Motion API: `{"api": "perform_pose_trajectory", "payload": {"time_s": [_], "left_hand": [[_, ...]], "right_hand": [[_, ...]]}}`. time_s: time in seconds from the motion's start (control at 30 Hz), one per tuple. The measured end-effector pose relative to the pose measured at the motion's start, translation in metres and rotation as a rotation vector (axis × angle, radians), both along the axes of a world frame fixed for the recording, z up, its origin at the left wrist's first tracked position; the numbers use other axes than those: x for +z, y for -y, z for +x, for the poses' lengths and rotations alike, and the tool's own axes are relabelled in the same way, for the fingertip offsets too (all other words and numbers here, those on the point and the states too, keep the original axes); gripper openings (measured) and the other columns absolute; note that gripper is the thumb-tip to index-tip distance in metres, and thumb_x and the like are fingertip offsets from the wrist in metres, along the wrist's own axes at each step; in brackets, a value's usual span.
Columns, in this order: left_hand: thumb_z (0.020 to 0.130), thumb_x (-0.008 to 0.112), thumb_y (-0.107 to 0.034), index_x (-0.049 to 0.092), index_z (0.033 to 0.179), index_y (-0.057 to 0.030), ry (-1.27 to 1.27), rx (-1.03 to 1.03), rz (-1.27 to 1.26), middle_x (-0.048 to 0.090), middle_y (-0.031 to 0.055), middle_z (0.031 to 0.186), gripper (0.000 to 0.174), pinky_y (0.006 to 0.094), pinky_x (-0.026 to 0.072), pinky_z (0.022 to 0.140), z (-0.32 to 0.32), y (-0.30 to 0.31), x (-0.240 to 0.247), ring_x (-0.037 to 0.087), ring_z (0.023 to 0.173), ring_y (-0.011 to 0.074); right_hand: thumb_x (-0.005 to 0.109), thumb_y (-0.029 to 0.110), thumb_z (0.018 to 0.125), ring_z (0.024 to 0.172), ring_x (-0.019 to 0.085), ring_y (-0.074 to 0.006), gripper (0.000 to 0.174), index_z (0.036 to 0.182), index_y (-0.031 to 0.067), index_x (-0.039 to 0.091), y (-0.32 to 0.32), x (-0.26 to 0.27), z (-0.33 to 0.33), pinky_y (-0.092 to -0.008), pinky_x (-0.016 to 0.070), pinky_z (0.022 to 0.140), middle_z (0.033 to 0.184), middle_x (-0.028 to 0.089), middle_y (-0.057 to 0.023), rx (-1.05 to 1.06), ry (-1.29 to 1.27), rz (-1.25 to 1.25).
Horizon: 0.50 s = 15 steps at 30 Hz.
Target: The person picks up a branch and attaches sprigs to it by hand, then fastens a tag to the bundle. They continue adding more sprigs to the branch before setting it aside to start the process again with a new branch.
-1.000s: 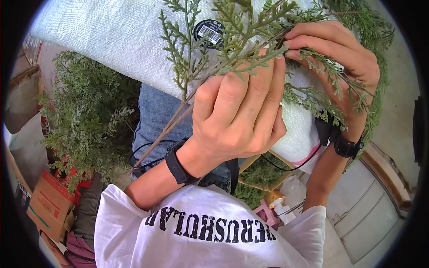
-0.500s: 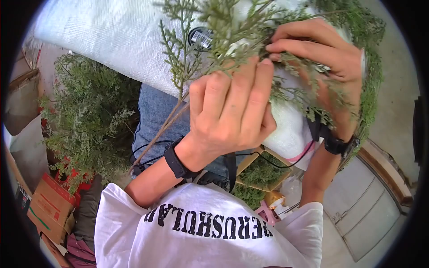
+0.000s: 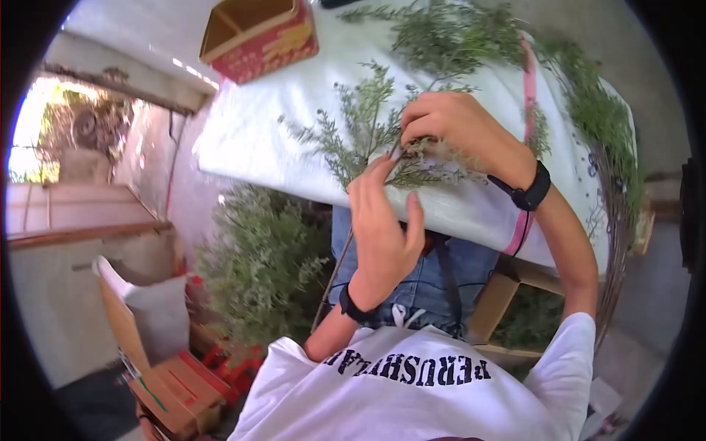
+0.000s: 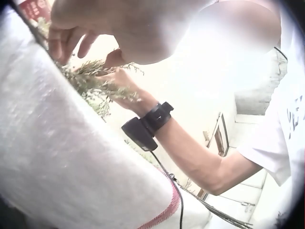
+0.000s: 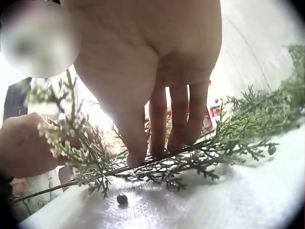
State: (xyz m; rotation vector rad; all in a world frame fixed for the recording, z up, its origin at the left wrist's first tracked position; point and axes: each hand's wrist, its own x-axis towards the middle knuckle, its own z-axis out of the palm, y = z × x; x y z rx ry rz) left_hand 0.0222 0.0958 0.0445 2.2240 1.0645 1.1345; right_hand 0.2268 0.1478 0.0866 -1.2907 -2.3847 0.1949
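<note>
My right hand (image 3: 467, 125) bends over a green conifer branch (image 3: 368, 114) above the white woven cover (image 3: 272, 140). In the right wrist view its thumb and fingertips pinch the thin stem (image 5: 150, 162), with scaly leaves on both sides. Beside it, my left hand (image 3: 382, 231) lies along the stem, fingers reaching toward the right fingertips and thumb held apart. In the left wrist view the left fingers (image 4: 71, 43) hang down close to the sprigs. A small round berry (image 5: 122, 199) rests on the cover.
More cut greenery (image 3: 460, 37) is at the far side, and long branches (image 3: 607, 125) lie along the right edge. A red box (image 3: 268, 55) stands at the back. Below are a bushy pile (image 3: 257, 257) at left and an open cardboard box (image 3: 489, 316) at right.
The head view has tilted up and shifted, bringing the red box into sight. The round barcode label is out of view. My left hand's thumb now spreads away from its fingers.
</note>
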Motion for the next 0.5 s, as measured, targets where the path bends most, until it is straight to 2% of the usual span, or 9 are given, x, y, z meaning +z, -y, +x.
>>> {"api": "perform_pose_trajectory", "payload": {"time_s": [0.1, 0.2, 0.23, 0.3, 0.37, 0.47, 0.5], "left_hand": [[0.09, 0.057, -0.008, 0.05, 0.125, 0.0058, -0.045, 0.057, -0.005, 0.058, 0.0215, 0.118, 0.039, 0.0492, 0.0402, 0.093, -0.014, 0.006, 0.018, 0.054, 0.105, 0.0397], [0.095, 0.055, -0.007, 0.053, 0.123, 0.0054, 0.027, 0.033, -0.291, 0.06, 0.0212, 0.112, 0.03, 0.0439, 0.0439, 0.091, -0.023, 0.009, 0.026, 0.058, 0.101, 0.0335], [0.095, 0.055, -0.007, 0.053, 0.123, 0.0054, 0.031, 0.028, -0.277, 0.06, 0.0212, 0.112, 0.03, 0.0439, 0.0439, 0.091, -0.024, 0.007, 0.029, 0.058, 0.101, 0.0335], [0.098, 0.054, -0.008, 0.055, 0.12, 0.0056, 0.083, -0.048, -0.392, 0.063, 0.0184, 0.107, 0.026, 0.0383, 0.0468, 0.086, -0.027, 0.004, 0.031, 0.06, 0.095, 0.0271], [0.1, 0.053, -0.009, 0.055, 0.119, 0.0056, 0.093, -0.109, -0.458, 0.064, 0.017, 0.104, 0.024, 0.0355, 0.0483, 0.084, -0.032, 0.003, 0.029, 0.061, 0.093, 0.0239], [0.101, 0.054, -0.012, 0.057, 0.115, 0.0056, 0.384, -0.113, -0.644, 0.065, 0.0115, 0.1, 0.022, 0.0284, 0.0503, 0.076, -0.039, 0.004, 0.018, 0.061, 0.086, 0.0148], [0.101, 0.054, -0.012, 0.057, 0.115, 0.0056, 0.376, -0.121, -0.648, 0.065, 0.0115, 0.1, 0.022, 0.0284, 0.0503, 0.076, -0.039, 0.006, 0.015, 0.061, 0.086, 0.0148]], "right_hand": [[0.067, 0.01, 0.071, 0.091, 0.065, -0.0238, 0.017, 0.087, 0.0068, 0.071, 0.02, 0.017, -0.005, -0.0349, 0.0542, 0.076, 0.101, 0.069, -0.0051, -0.044, 0.06, 0.139], [0.067, 0.011, 0.07, 0.093, 0.065, -0.023, 0.016, 0.086, 0.008, 0.07, 0.047, 0.031, -0.023, -0.0342, 0.0549, 0.078, 0.102, 0.068, -0.005, -0.103, 0.112, 0.328], [0.067, 0.011, 0.07, 0.094, 0.065, -0.0228, 0.016, 0.085, 0.0078, 0.07, 0.056, 0.034, -0.029, -0.0339, 0.0549, 0.079, 0.102, 0.068, -0.0052, -0.117, 0.126, 0.397], [0.067, 0.011, 0.069, 0.096, 0.065, -0.0224, 0.016, 0.085, 0.0072, 0.07, 0.068, 0.037, -0.037, -0.0334, 0.0548, 0.081, 0.103, 0.067, -0.0058, -0.15, 0.148, 0.53], [0.067, 0.011, 0.069, 0.097, 0.065, -0.0225, 0.017, 0.085, 0.0066, 0.07, 0.079, 0.042, -0.042, -0.0337, 0.0547, 0.083, 0.104, 0.067, -0.0063, -0.171, 0.131, 0.509], [0.067, 0.011, 0.069, 0.098, 0.065, -0.0227, 0.019, 0.087, 0.0053, 0.07, 0.097, 0.043, -0.046, -0.0343, 0.0544, 0.085, 0.105, 0.066, -0.0073, -0.203, 0.096, 0.446], [0.067, 0.011, 0.068, 0.098, 0.065, -0.0227, 0.021, 0.088, 0.0054, 0.07, 0.1, 0.04, -0.048, -0.0342, 0.0543, 0.085, 0.105, 0.066, -0.0073, -0.215, 0.083, 0.496]]}}
